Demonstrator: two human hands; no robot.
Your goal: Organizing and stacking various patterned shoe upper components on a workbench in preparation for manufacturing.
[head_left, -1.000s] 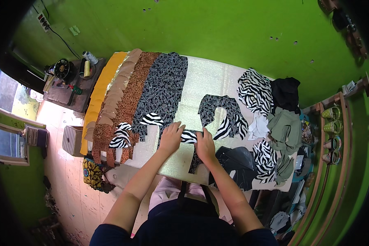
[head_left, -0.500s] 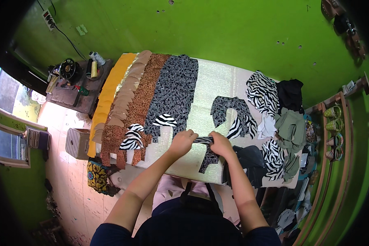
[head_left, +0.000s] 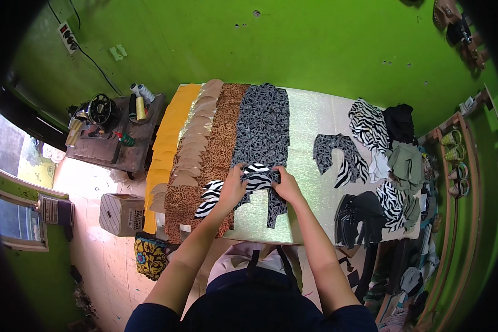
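Observation:
A curved zebra-print fabric piece stretches between my two hands, over the lower end of a row of black-and-grey patterned pieces. My left hand is closed on its left end, and my right hand pinches its right end. Below it, the leg of a grey patterned piece reaches down the pale table cover. Another zebra-print piece lies just left of my left hand, on a row of leopard-print pieces. An arched grey patterned piece with zebra print at its end lies to the right.
Tan rounded pieces and yellow sheets cover the table's left side. Zebra cloth, olive cloth and black pieces crowd its right end. At left stand a sewing machine and a cardboard box.
My hands have moved left, from bare cover to the patterned rows. The narrow folded strip between them now shows as a wider, curved zebra-print piece. The view has shifted as well.

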